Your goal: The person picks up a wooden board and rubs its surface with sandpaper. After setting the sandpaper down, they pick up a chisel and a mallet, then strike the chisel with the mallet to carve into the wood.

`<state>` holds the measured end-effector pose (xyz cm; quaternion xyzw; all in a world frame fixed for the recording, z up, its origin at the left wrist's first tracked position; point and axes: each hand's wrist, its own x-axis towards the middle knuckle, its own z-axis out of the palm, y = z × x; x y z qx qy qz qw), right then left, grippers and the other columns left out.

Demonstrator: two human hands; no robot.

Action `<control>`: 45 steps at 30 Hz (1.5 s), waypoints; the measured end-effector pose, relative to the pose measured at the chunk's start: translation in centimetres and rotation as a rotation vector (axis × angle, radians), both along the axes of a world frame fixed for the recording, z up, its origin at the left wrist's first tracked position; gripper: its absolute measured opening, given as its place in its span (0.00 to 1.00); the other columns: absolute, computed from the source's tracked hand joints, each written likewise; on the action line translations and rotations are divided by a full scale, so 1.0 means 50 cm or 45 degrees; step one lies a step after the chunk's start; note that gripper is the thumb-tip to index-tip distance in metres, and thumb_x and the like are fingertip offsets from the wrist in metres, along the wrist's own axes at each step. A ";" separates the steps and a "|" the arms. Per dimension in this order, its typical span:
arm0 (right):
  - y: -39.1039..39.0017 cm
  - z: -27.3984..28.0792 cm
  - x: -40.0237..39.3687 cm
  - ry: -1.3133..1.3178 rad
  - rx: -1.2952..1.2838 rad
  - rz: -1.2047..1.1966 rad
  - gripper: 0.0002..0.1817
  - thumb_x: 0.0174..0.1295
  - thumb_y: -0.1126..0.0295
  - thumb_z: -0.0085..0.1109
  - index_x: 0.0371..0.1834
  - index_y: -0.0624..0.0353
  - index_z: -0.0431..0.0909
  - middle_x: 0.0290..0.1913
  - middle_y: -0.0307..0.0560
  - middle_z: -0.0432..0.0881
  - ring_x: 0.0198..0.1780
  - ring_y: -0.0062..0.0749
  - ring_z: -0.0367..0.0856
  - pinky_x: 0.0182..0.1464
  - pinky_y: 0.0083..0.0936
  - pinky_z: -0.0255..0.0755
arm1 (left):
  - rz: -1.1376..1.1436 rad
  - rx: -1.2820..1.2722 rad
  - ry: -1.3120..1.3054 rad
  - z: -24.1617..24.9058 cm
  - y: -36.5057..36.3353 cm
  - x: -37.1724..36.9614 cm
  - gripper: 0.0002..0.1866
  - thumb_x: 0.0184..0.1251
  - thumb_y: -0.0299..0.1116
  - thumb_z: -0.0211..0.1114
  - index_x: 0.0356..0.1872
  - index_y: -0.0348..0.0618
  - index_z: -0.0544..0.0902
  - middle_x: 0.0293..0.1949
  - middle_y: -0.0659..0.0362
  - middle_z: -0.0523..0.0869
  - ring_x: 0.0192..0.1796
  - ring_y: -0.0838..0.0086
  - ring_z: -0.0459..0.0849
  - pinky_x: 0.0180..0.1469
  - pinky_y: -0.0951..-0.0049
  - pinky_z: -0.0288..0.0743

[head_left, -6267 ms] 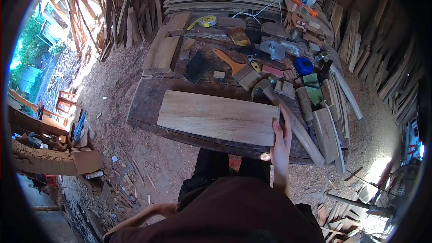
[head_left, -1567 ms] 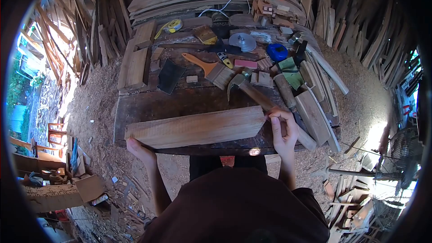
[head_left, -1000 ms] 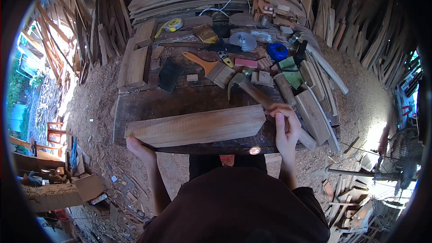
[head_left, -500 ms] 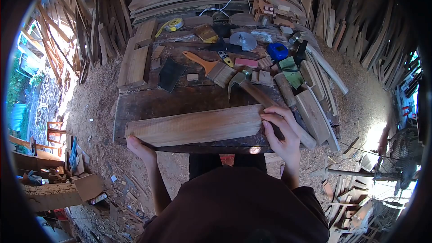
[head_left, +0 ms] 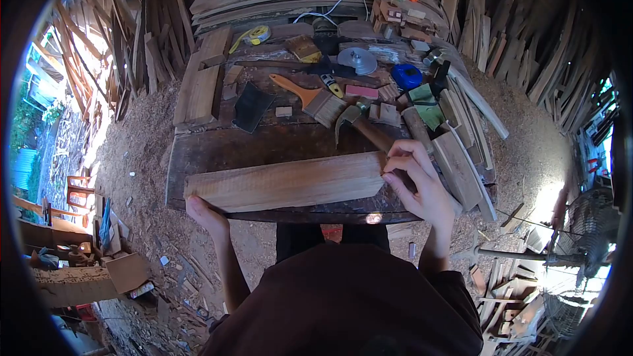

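Note:
A long pale wooden board (head_left: pixel 287 184) lies across the front of the workbench, slightly tilted up to the right. At its left end, my left hand (head_left: pixel 208 217) grips the corner, the thumb on top and the fingers mostly hidden beneath. My right hand (head_left: pixel 422 181) pinches the board's right end between curled fingers and thumb. Just behind that hand lies a claw hammer (head_left: pixel 366 130), its handle partly covered by the fingers. A wide paintbrush (head_left: pixel 323 107) with an orange handle and a dark sheet of sandpaper (head_left: pixel 252 107) lie beyond the board.
The dark workbench (head_left: pixel 198 151) also bears a blue tape measure (head_left: pixel 407 76), a yellow tape (head_left: pixel 256 36), a grey disc (head_left: pixel 357 60) and a notched timber (head_left: pixel 200 89). Wood strips (head_left: pixel 461 171) lie at right. A fan (head_left: pixel 587 237) stands beyond the bench's right side.
My right hand has shifted slightly, its fingers curling more tightly into a pinch at the board's end. My left hand and the board have barely moved.

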<state>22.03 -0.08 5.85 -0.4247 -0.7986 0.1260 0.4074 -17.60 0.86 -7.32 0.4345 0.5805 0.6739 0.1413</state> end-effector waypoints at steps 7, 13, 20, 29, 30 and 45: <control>0.027 -0.016 -0.021 0.045 -0.184 0.057 0.14 0.61 0.72 0.68 0.36 0.59 0.68 0.48 0.49 0.66 0.47 0.39 0.73 0.51 0.28 0.70 | -0.059 0.003 -0.023 -0.003 0.002 -0.007 0.29 0.81 0.53 0.42 0.53 0.30 0.74 0.49 0.52 0.80 0.53 0.71 0.77 0.59 0.67 0.68; 0.027 -0.020 -0.021 0.130 -0.159 0.110 0.16 0.61 0.72 0.68 0.34 0.58 0.66 0.50 0.50 0.65 0.49 0.39 0.70 0.54 0.28 0.69 | -0.054 0.012 -0.126 0.007 0.001 -0.001 0.30 0.81 0.55 0.44 0.54 0.30 0.74 0.50 0.52 0.80 0.53 0.70 0.78 0.59 0.67 0.69; 0.014 -0.011 -0.008 0.143 -0.202 0.094 0.16 0.61 0.73 0.68 0.31 0.58 0.65 0.49 0.49 0.67 0.48 0.38 0.71 0.52 0.27 0.69 | -0.040 0.298 -0.211 0.067 0.026 -0.003 0.27 0.78 0.56 0.52 0.40 0.36 0.76 0.37 0.61 0.78 0.38 0.79 0.73 0.44 0.75 0.68; -0.025 -0.027 0.026 0.067 -0.238 0.128 0.13 0.62 0.70 0.68 0.30 0.61 0.70 0.54 0.49 0.72 0.50 0.38 0.77 0.52 0.31 0.71 | 0.035 0.247 0.647 0.369 0.037 -0.109 0.43 0.63 0.68 0.62 0.61 0.36 0.78 0.55 0.51 0.82 0.55 0.68 0.81 0.55 0.66 0.77; -0.033 -0.031 0.035 0.063 -0.223 0.120 0.11 0.63 0.68 0.67 0.33 0.61 0.74 0.53 0.48 0.74 0.53 0.40 0.77 0.54 0.33 0.71 | -0.012 0.310 0.782 0.396 0.045 -0.122 0.43 0.62 0.69 0.62 0.61 0.36 0.79 0.55 0.51 0.83 0.54 0.67 0.82 0.55 0.65 0.77; 0.035 0.018 0.207 -0.427 -0.190 -0.455 0.17 0.68 0.62 0.60 0.49 0.65 0.77 0.55 0.57 0.77 0.57 0.51 0.78 0.61 0.39 0.72 | -0.590 0.559 1.451 0.588 0.141 0.153 0.38 0.68 0.69 0.54 0.44 0.35 0.82 0.31 0.52 0.83 0.34 0.64 0.84 0.39 0.70 0.74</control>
